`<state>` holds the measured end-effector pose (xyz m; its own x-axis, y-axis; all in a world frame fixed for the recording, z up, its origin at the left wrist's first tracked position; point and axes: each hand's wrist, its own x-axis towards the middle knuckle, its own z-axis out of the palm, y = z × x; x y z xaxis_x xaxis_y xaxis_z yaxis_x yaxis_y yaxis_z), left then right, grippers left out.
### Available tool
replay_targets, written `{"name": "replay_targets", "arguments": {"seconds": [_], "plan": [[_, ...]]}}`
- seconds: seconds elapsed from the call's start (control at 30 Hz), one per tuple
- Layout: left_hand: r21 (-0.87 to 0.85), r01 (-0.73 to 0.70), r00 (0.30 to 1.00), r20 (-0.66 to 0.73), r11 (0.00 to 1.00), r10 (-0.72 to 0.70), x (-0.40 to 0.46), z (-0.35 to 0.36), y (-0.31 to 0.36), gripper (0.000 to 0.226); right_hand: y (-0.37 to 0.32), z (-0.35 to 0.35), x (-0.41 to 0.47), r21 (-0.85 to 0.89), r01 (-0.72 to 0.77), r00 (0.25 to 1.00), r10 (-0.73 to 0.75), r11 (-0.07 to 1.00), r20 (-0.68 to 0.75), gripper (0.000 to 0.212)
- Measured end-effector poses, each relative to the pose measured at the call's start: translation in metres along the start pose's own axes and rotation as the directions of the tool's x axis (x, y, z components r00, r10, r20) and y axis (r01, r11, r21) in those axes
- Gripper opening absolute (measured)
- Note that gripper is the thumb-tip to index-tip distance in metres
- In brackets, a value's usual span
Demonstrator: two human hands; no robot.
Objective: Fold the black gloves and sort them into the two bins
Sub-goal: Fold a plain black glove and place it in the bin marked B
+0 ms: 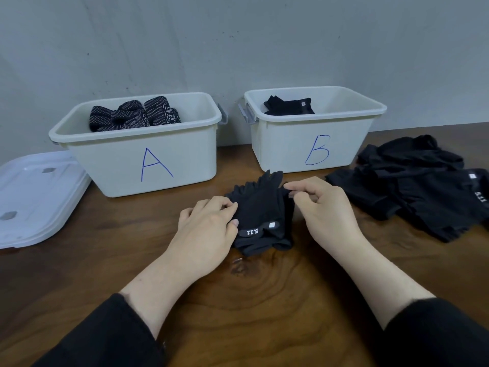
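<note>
Both hands lie palm down on the wooden table (pixel 264 300), in front of bin B (pixel 309 144): left hand (pixel 209 231) pinches the near left edge of the black glove (pixel 260 213), right hand (pixel 322 207) pinches its far right edge

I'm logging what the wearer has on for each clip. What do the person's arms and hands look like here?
Both hands, left hand and right hand, are bare: no gloves, rings or watch visible. Each arm wears a plain black long sleeve, pushed back so the wrists and part of the forearms show. No markings visible.
</note>
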<state>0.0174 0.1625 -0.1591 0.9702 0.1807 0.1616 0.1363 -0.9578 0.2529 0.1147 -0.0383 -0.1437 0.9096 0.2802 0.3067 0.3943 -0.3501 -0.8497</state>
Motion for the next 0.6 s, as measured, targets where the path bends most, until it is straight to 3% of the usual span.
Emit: {"name": "replay_targets", "arguments": {"seconds": [0.13, 0.3, 0.6], "plan": [[-0.021, 0.016, 1.000, -0.021, 1.000, -0.016, -0.0002, -0.0017, 0.0009, 0.045, 0.0040, -0.0017, 0.0013, 0.007, -0.034, 0.999, 0.034, 0.999, 0.033, 0.017], [-0.089, 0.016, 1.000, 0.010, 0.996, -0.015, 0.0014, -0.0028, 0.0039, 0.045, 0.0041, -0.0007, 0.0010, 0.117, -0.089, 0.996, 0.087, 0.989, 0.023, 0.017], [-0.045, -0.009, 1.000, 0.010, 0.999, 0.009, 0.0002, -0.0002, 0.0036, 0.045, 0.0048, 0.0020, -0.0012, 0.058, -0.072, 0.997, 0.069, 0.996, 0.046, 0.018]]}}
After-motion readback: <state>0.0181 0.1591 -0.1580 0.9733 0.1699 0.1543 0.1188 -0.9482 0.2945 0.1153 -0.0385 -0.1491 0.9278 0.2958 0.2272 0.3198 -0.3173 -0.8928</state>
